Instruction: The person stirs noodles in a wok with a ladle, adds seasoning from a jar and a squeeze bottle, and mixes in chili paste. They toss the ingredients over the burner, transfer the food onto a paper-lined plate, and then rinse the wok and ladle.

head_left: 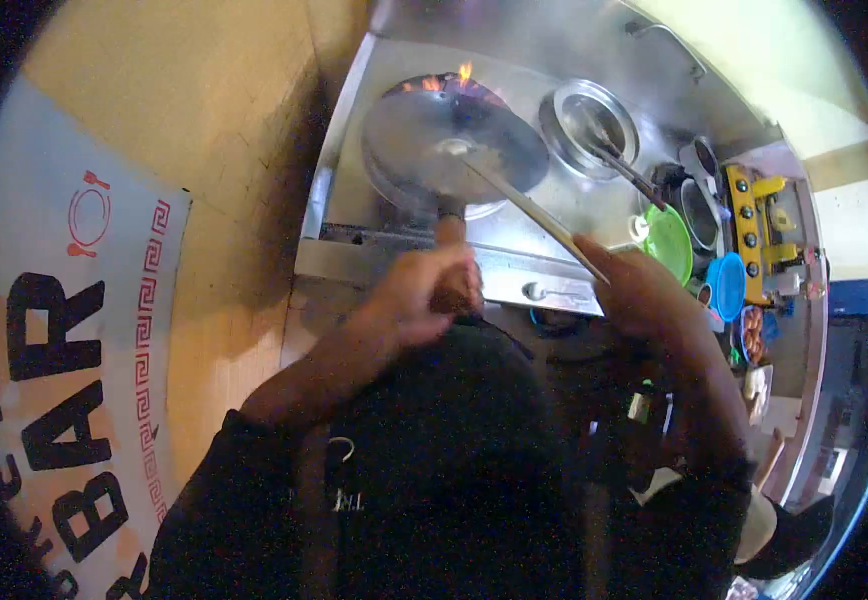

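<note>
A dark wok (419,135) sits tilted over the burner, with flames (465,73) rising behind its far rim. My left hand (424,290) is wrapped around the wok's wooden handle (450,225). Closed on the long pale shaft of a ladle (526,205), my right hand (636,285) is to the right of the wok. The ladle's head reaches into the middle of the wok, where steam and blur hide its shape and most of the contents.
To the right stands a round metal pot (557,125) with another long-handled utensil (631,175) leaning across it. A green bowl (669,245), a blue bowl (729,285) and a yellow stove unit (746,235) are farther right. A lettered banner (104,330) hangs at left.
</note>
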The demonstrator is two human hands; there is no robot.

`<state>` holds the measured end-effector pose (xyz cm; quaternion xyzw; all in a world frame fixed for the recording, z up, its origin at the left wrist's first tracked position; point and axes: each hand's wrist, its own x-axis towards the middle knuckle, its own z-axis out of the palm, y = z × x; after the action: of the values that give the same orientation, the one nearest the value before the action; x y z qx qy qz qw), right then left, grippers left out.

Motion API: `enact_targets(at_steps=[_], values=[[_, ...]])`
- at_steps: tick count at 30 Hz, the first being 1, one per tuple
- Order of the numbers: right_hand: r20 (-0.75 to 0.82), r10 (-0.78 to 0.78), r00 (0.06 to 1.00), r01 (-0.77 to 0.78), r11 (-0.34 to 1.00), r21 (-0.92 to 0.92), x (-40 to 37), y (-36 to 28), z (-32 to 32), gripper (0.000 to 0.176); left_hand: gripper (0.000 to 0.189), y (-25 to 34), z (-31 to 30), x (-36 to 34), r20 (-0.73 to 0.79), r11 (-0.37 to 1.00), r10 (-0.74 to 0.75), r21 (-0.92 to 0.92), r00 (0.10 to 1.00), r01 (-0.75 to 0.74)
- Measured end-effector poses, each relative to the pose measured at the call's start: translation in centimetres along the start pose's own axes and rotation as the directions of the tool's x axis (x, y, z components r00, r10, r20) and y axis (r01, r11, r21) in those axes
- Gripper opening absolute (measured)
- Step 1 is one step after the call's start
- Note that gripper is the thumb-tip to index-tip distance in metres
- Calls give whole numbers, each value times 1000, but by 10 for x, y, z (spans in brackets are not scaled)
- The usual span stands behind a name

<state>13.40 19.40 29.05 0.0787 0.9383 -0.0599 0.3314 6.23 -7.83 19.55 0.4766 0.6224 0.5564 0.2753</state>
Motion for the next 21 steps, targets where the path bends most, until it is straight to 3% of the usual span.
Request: enact_targets(at_steps=[1,2,4,5,6,8,9,10,11,12,13,14,17,18,19,20,21], values=[[-90,4,996,-5,1000,-3,12,-1,-8,51,9,-9,5,-5,-65,892,-160,-438,985,115],[27,8,1000,-6,994,-105,0,-8,-16,53,13,-20,-4,8,-54,613,-295,-776,954,145],[-145,-225,964,213,973,-88,-21,10,-4,59,17,-41,-17,31,-64,721,-238,-681,969,131],[-47,-37,998,31,992,-124,-27,-18,-15,64,22,-47,-2,16,-42,755,-273,-629,961,187],[-69,-55,996,40,979,-199,-18,-21,-4,63,22,-41,23,-14,-11,712,-333,-659,943,243],[-90,-15,996,1,987,-160,-7,-18,4,60,13,-35,10,4,-17,699,-471,-617,882,362],[-69,-89,994,77,983,-169,-3,-12,2,58,13,-32,-11,27,-48,739,-424,-595,904,315],[-121,-105,987,78,974,-212,5,-14,6,60,12,-29,-21,35,-154,962,-167,-240,974,127],[-55,-112,992,100,977,-186,3,-25,14,60,12,-27,-7,15,-134,993,44,117,990,-29],[74,-26,997,40,979,-201,-4,-38,18,58,12,-25,15,-26,-100,997,-38,58,994,44],[85,64,994,-37,959,-279,6,-39,-4,56,13,-33,11,-35,-20,801,-317,-541,948,257],[36,69,997,-58,967,-247,8,-8,4,54,16,-44,-13,-4,171,300,-443,-897,880,325],[-82,112,990,-125,978,-166,37,-25,10,52,14,-84,10,7,53,529,-455,-787,889,317],[-340,-94,936,65,993,-96,57,0,27,51,14,-72,9,22,-263,841,-77,-536,962,-79],[-340,-83,937,62,995,-71,60,7,19,51,11,-83,1,29,-163,593,-361,-800,918,91],[-336,-77,939,62,997,-53,59,14,11,51,10,-101,-7,38,29,234,-571,-952,820,197],[-396,-169,903,176,984,-18,53,34,14,55,10,-114,-2,43,20,232,-572,-955,820,185]])
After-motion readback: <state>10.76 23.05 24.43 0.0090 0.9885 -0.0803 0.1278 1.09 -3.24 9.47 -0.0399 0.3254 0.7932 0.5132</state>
